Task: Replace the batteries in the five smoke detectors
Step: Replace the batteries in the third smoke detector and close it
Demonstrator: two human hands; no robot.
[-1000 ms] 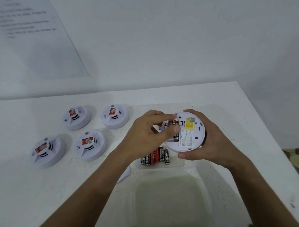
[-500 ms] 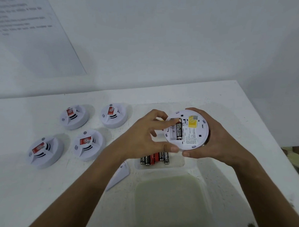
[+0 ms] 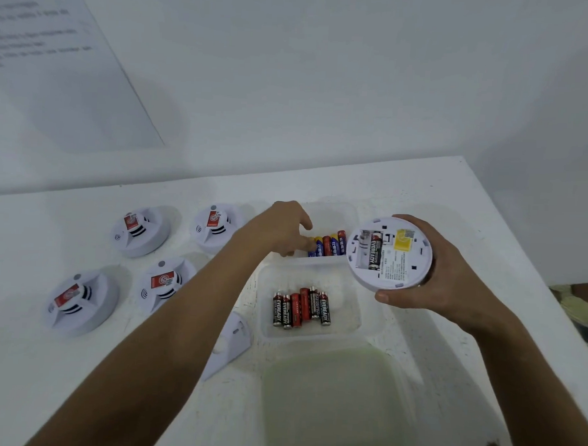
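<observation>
My right hand (image 3: 452, 280) grips a white smoke detector (image 3: 390, 254) back side up, above the table's right part. Its battery bay is uncovered, with one black Eveready battery (image 3: 375, 253) in it and a bare slot beside that. My left hand (image 3: 282, 232) reaches into the far clear tray (image 3: 330, 211). Its thumb and fingertips are at the leftmost of several blue and yellow batteries (image 3: 328, 246), not plainly closed on one. A nearer clear tray (image 3: 349, 323) holds several black and red batteries (image 3: 300, 307).
Four more smoke detectors lie face up on the white table at the left (image 3: 140, 231), (image 3: 216, 228), (image 3: 80, 301), (image 3: 165, 284). A loose white cover (image 3: 230, 341) lies under my left forearm. A pale green lidded box (image 3: 332, 403) stands at the front. The table's right edge (image 3: 520, 249) is close.
My left hand has left the held detector's battery bay and moved back and left to the far tray of blue batteries. A black battery now sits in the bay.
</observation>
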